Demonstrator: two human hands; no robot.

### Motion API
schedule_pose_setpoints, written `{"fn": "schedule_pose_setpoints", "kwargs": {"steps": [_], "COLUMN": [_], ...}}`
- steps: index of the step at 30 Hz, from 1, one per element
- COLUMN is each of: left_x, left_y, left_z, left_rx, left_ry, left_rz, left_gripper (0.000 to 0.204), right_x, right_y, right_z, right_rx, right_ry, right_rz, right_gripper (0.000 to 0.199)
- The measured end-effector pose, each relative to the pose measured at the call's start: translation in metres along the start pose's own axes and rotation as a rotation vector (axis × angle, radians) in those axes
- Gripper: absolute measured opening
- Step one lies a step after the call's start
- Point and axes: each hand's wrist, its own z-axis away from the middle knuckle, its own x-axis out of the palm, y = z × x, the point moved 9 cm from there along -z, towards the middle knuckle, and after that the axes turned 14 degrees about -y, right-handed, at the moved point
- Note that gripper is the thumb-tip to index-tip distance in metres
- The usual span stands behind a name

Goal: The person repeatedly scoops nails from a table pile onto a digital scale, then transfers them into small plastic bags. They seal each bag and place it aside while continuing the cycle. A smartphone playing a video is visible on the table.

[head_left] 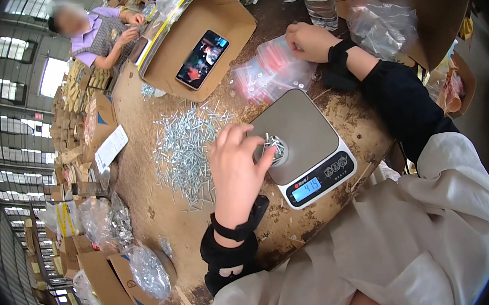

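Half-curled in the head view, your left hand (pixel 238 159) has its thumb at the cup of metal fasteners (pixel 277 148) on the scale (pixel 307 116); whether it grips, I cannot tell. Your right hand (pixel 314 42) bends over plastic bags (pixel 272 71), its hold hidden.

I get one feed remotely: left head fisheye, aimed steeply down past the lap (pixel 356 254) onto the surface (pixel 137 125); scale (pixel 309 140) close, just right of centre; far windows (pixel 9 48) along the left edge.

Bottle (pixel 320 12) top beyond upper edge
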Motion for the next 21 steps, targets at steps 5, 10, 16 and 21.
{"fn": "schedule_pose_setpoints", "kwargs": {"steps": [5, 10, 16, 21], "left_x": [0.015, 0.024, 0.022, 0.007], "left_y": [-0.001, -0.004, -0.002, -0.007], "left_z": [-0.003, -0.010, -0.009, -0.008], "left_rx": [0.009, 0.019, 0.117, 0.113], "left_ry": [-0.049, -0.152, -0.120, -0.065], "left_rz": [0.015, 0.152, 0.151, 0.177], "left_gripper": [0.022, 0.019, 0.018, 0.017], "right_x": [0.000, 0.002, 0.002, 0.003], "right_y": [-0.005, -0.003, -0.004, -0.006], "right_z": [0.001, 0.001, 0.000, 0.002], "right_rx": [0.011, 0.026, 0.009, -0.011], "right_ry": [0.005, -0.017, -0.009, 0.019], "right_rz": [0.034, 0.040, 0.064, 0.117], "right_gripper": [0.008, 0.010, 0.019, 0.023]}}
